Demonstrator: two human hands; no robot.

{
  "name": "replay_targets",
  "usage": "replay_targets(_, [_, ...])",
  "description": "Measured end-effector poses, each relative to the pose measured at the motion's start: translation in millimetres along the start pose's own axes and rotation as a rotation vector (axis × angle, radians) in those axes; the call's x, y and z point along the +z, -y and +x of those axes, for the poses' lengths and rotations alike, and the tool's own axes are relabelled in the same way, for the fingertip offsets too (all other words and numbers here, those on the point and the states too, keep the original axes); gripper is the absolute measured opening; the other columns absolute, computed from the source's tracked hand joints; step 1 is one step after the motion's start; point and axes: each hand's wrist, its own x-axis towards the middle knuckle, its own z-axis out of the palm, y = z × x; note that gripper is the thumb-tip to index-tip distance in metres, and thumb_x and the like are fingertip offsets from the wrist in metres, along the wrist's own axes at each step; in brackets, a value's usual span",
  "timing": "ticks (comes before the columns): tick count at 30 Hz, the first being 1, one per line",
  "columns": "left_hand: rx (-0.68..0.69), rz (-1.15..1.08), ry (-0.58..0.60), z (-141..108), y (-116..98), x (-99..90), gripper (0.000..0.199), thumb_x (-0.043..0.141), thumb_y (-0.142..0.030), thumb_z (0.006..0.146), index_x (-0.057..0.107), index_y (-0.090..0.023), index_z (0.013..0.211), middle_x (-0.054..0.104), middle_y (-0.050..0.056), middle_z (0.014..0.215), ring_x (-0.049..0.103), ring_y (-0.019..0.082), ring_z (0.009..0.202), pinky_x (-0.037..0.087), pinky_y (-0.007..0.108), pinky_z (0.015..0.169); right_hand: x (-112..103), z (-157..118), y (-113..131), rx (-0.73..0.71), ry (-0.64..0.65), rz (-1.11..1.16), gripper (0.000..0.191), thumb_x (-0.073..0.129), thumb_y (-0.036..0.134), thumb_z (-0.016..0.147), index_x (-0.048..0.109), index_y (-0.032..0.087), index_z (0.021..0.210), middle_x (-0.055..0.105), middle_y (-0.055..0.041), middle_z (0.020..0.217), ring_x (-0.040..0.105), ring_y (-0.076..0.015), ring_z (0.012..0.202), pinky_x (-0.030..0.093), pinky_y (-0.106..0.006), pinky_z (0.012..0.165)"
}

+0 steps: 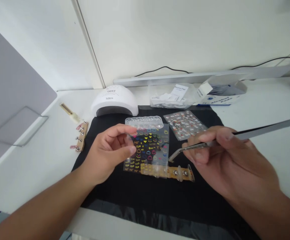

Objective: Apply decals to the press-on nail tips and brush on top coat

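Note:
My left hand (116,146) pinches the left edge of a clear nail sticker sheet (148,146) printed with small yellow, pink and blue smiles, hearts and words. Bent-tip tweezers (202,145) are in my right hand (225,156), their tips close to the sheet's right edge; I cannot tell if the tips touch it. Beneath the lower part of the sheet lies a wooden nail display stand (171,172) with clear nail tips on it, partly seen through the film. Just behind the sheet is a clear compartment case (143,121) with small shiny pieces.
A white nail lamp (115,99) stands at the back left of the black mat (134,196). Another sticker sheet (183,124) lies right of centre. Behind are a plastic tub of packets (171,96) and an alcohol pad box (222,91). A second nail stand (81,137) and a brush (69,111) lie left.

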Motion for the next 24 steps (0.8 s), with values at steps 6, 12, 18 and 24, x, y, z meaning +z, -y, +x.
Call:
replay_targets(6, [0.097, 0.086, 0.040, -2.1, -2.3, 4.3, 0.043, 0.078, -0.001, 0.080, 0.083, -0.030, 0.111, 0.064, 0.000, 0.089, 0.058, 0.007, 0.073, 0.051, 0.015, 0.063, 0.7, 0.5, 1.9, 0.010, -0.011, 0.009, 0.026, 0.091, 0.051, 0.070, 0.082, 0.027, 0.067, 0.062, -0.0003, 0.042, 0.058, -0.0116, 0.045, 0.045, -0.024, 0.049])
replay_targets(12, [0.059, 0.088, 0.037, -4.0, -0.5, 1.7, 0.041, 0.078, -0.005, 0.082, 0.081, -0.029, 0.114, 0.063, 0.002, 0.090, 0.058, 0.010, 0.077, 0.050, 0.017, 0.064, -1.9, -2.5, 2.0, 0.021, 0.007, 0.018, 0.026, 0.087, 0.053, 0.075, 0.083, 0.028, 0.070, 0.064, -0.0001, 0.045, 0.057, -0.0112, 0.046, 0.045, -0.024, 0.048])
replay_targets(18, [0.043, 0.081, 0.029, -6.2, 0.3, 0.6, 0.039, 0.080, -0.007, 0.082, 0.081, -0.029, 0.114, 0.063, 0.003, 0.091, 0.057, 0.011, 0.078, 0.050, 0.019, 0.065, -2.3, -2.8, 1.7, -0.004, 0.040, -0.014, 0.024, 0.084, 0.053, 0.079, 0.082, 0.030, 0.072, 0.061, 0.0023, 0.045, 0.055, -0.0113, 0.045, 0.044, -0.026, 0.046])
replay_targets(24, [0.061, 0.076, 0.039, -5.2, 0.3, 1.3, 0.041, 0.079, -0.005, 0.082, 0.081, -0.029, 0.115, 0.062, 0.001, 0.087, 0.057, 0.010, 0.076, 0.050, 0.016, 0.064, -1.4, -1.4, 2.2, 0.006, 0.022, -0.014, 0.024, 0.087, 0.054, 0.076, 0.082, 0.031, 0.071, 0.062, 0.0019, 0.045, 0.056, -0.0124, 0.045, 0.041, -0.027, 0.046])
